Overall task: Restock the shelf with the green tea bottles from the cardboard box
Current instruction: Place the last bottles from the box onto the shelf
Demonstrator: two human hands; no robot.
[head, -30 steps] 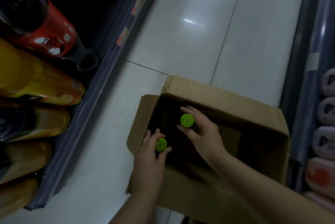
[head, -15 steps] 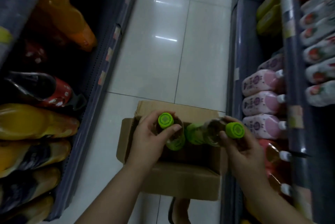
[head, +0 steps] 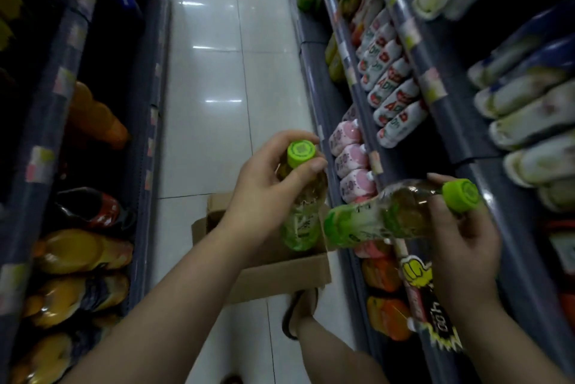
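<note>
My left hand (head: 264, 187) grips an upright green tea bottle (head: 303, 212) by its neck, just under the bright green cap. My right hand (head: 463, 237) holds a second green tea bottle (head: 373, 222) tilted almost flat, cap pointing right toward the right shelf (head: 485, 184). Both bottles hang above the open cardboard box (head: 280, 274) on the floor, whose inside is mostly hidden by my arm and the bottles.
Shelves line both sides of a narrow white-tiled aisle (head: 211, 103). The right shelving holds pink bottles (head: 351, 159), white bottles (head: 392, 97) and orange bottles (head: 382, 271). Yellow and dark soda bottles (head: 81, 253) lie on the left. My sandalled foot (head: 301, 309) stands beside the box.
Both hands lifted a bottle each out of the box and raised them. The right bottle tipped sideways toward the right shelf. My view swung up from the box to the aisle.
</note>
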